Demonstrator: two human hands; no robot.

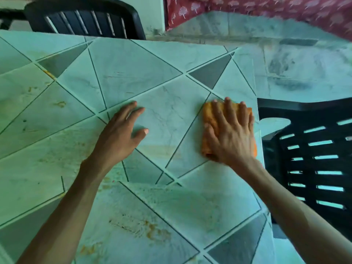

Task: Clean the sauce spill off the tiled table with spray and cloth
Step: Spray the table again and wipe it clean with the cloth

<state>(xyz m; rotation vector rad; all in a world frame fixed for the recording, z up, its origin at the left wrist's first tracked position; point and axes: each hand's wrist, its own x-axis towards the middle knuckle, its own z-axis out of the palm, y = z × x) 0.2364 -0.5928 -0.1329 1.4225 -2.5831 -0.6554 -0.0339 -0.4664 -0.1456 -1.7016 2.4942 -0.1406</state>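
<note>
Sauce spill (144, 228): wiping step, smears remaining by the near edge.
Right hand (231, 134) flat on cloth (208, 119) at right edge of worktop (133, 69), left hand (120, 134) spread; next, probably sweeping toward smears.

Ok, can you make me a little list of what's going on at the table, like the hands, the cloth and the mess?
right hand: pressing flat on the cloth, fingers spread
cloth: orange, folded, near the table's right edge
left hand: resting on the tiles, holding nothing
table: pale tiles with dark lines
sauce smears: brownish, near side and left side
far chair: black
right chair: black
</note>
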